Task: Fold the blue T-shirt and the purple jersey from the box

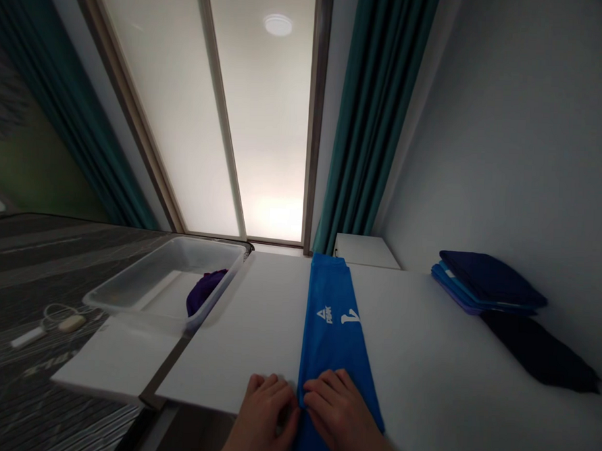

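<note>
Left hand (269, 412) and right hand (341, 411) are close together at six o'clock of the white tabletop (417, 368), on the person's side; the fingers of each are curled, about half closed, at the left edge of a blue garment (329, 348), but I cannot tell whether the cloth is really pinched. This garment lies as a long, narrow strip, running from the hands towards twelve o'clock. For handling the edge well, in my opinion, one hand should hold the cloth flat while the other smooths with light fingertips, without pulling, because such smooth cloth may slip askew. Of writing, I can read only PEAK (329, 314), in white letters turned sideways, beside a triangle emblem (321, 313); at three o'clock from it is a white figure (350, 317), perhaps a 1 or a 7, I am not certain. At two o'clock sits a folded stack (491, 278), with a black cloth (543, 352) at three o'clock; at ten o'clock a clear container (149, 319) has purple cloth (206, 291) inside.
</note>
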A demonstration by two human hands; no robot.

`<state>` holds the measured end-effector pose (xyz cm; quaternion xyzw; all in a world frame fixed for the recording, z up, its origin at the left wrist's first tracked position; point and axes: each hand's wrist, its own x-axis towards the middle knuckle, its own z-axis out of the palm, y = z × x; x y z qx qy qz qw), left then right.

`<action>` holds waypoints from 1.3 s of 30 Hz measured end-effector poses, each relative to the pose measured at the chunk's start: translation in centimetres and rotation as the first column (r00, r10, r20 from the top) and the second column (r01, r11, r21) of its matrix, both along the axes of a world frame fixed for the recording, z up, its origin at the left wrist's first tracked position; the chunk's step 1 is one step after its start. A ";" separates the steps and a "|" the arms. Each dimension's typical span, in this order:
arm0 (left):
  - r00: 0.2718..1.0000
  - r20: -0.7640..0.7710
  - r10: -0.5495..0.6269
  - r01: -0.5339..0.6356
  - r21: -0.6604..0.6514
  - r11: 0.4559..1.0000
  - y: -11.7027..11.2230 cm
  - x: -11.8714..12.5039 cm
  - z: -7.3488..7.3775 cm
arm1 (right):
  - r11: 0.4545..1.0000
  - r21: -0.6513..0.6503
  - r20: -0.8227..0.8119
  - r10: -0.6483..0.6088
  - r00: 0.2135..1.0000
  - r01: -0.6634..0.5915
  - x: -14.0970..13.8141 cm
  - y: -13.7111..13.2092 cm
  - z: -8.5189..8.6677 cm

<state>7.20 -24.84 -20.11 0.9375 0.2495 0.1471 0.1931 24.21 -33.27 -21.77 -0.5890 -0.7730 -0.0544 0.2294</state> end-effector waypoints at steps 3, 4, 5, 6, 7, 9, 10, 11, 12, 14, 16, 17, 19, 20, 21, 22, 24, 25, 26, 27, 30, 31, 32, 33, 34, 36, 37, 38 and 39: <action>0.999 0.024 0.035 -0.034 -0.045 0.998 0.7 -0.3 0.3 | 1.000 -0.005 0.007 0.006 1.000 -0.006 0.0 -0.1 0.1; 0.998 0.048 0.042 -0.038 -0.068 0.997 0.9 -0.4 0.3 | 1.000 -0.015 0.012 0.012 1.000 -0.012 0.0 -0.1 0.2; 0.996 0.077 0.036 -0.029 -0.090 0.996 1.2 -0.4 0.4 | 0.999 -0.031 0.018 0.017 1.000 -0.017 0.1 -0.2 0.4; 0.994 0.107 0.014 -0.003 -0.105 0.994 1.4 -0.4 0.5 | 0.998 -0.052 0.024 0.022 0.999 -0.020 0.2 -0.3 0.5; 0.992 0.128 -0.021 0.035 -0.111 0.993 1.6 -0.3 0.5 | 0.997 -0.071 0.024 0.026 0.999 -0.024 0.2 -0.3 0.6; 0.987 0.128 -0.101 0.114 -0.095 0.989 1.9 -0.2 0.7 | 0.994 -0.102 0.011 0.031 0.999 -0.030 0.4 -0.5 0.8; 0.985 0.110 -0.132 0.141 -0.079 0.987 2.0 -0.1 0.8 | 0.994 -0.108 -0.002 0.034 0.999 -0.034 0.5 -0.6 0.8; 0.984 0.087 -0.154 0.159 -0.061 0.985 2.1 0.0 0.8 | 0.994 -0.107 -0.017 0.037 0.999 -0.039 0.5 -0.7 0.8; 0.983 0.062 -0.170 0.173 -0.039 0.984 2.2 0.1 0.9 | 0.994 -0.100 -0.033 0.039 0.999 -0.042 0.6 -0.8 0.8; 0.979 0.019 -0.202 0.202 0.005 0.979 2.4 0.2 1.1 | 0.995 -0.087 -0.062 0.032 0.998 -0.037 0.6 -1.1 0.7; 0.971 -0.017 -0.239 0.240 0.056 0.969 2.6 0.2 1.3 | 0.995 -0.092 -0.075 0.021 0.997 -0.028 0.7 -1.4 0.9; 0.966 -0.029 -0.256 0.257 0.085 0.963 2.7 0.1 1.4 | 0.995 -0.094 -0.079 0.019 0.997 -0.026 0.8 -1.6 1.1; 0.957 -0.031 -0.289 0.290 0.145 0.946 2.9 -0.1 1.6 | 0.996 -0.082 -0.096 0.026 0.995 -0.034 1.3 -2.1 1.6; 0.949 -0.021 -0.315 0.314 0.168 0.935 2.9 -0.2 1.8 | 0.997 -0.067 -0.109 0.026 0.994 -0.033 1.6 -2.4 1.8; 0.937 -0.008 -0.350 0.346 0.178 0.921 2.9 -0.3 2.0 | 0.998 -0.048 -0.125 0.020 0.992 -0.026 2.1 -2.7 2.0; 0.921 0.007 -0.390 0.383 0.173 0.907 2.9 -0.3 2.2 | 0.999 -0.034 -0.138 0.004 0.990 -0.008 2.6 -3.1 2.2; 0.884 0.032 -0.467 0.459 0.131 0.879 2.8 -0.3 2.6 | 0.999 -0.019 -0.146 -0.043 0.988 0.041 3.8 -3.9 2.2; 0.869 0.035 -0.494 0.488 0.102 0.867 2.7 -0.3 2.8 | 0.998 -0.018 -0.142 -0.067 0.988 0.065 4.4 -4.3 2.0; 0.859 0.033 -0.511 0.508 0.075 0.858 2.7 -0.2 2.9 | 0.996 -0.023 -0.134 -0.085 0.987 0.083 4.9 -4.8 1.8; 0.853 0.028 -0.521 0.519 0.053 0.853 2.6 -0.2 3.0 | 0.995 -0.029 -0.125 -0.098 0.987 0.095 5.4 -5.2 1.5; 0.850 0.012 -0.527 0.527 0.017 0.850 2.6 0.0 2.9 | 0.997 -0.031 -0.075 -0.070 0.995 0.068 6.7 -6.5 0.3; 0.850 0.012 -0.526 0.526 0.014 0.850 2.7 0.0 2.8 | 0.999 -0.027 -0.054 -0.046 0.997 0.045 7.0 -6.9 -0.1; 0.850 0.012 -0.526 0.526 0.014 0.850 2.7 0.0 2.8 | 0.999 -0.026 -0.034 -0.021 0.999 0.020 7.3 -7.3 -0.5; 0.850 0.010 -0.527 0.526 0.018 0.850 2.7 -0.1 2.7 | 1.000 -0.028 -0.016 0.000 1.000 -0.001 7.5 -7.7 -0.8; 0.850 0.005 -0.526 0.526 0.022 0.850 2.7 -0.2 2.7 | 0.999 -0.033 0.001 0.015 1.000 -0.015 7.7 -8.0 -1.0; 0.853 -0.014 -0.522 0.522 0.033 0.852 2.6 -0.4 2.7 | 0.999 -0.043 0.037 0.030 0.999 -0.029 7.8 -8.4 -1.3; 0.855 -0.024 -0.519 0.519 0.038 0.854 2.5 -0.5 2.7 | 0.999 -0.043 0.061 0.033 0.998 -0.030 7.8 -8.6 -1.4; 0.856 -0.035 -0.516 0.518 0.046 0.854 2.5 -0.6 2.6 | 0.999 -0.036 0.087 0.031 0.996 -0.028 7.8 -8.7 -1.5; 0.856 -0.047 -0.514 0.516 0.064 0.854 2.4 -0.7 2.5 | 0.999 -0.022 0.116 0.029 0.993 -0.027 7.7 -8.7 -1.5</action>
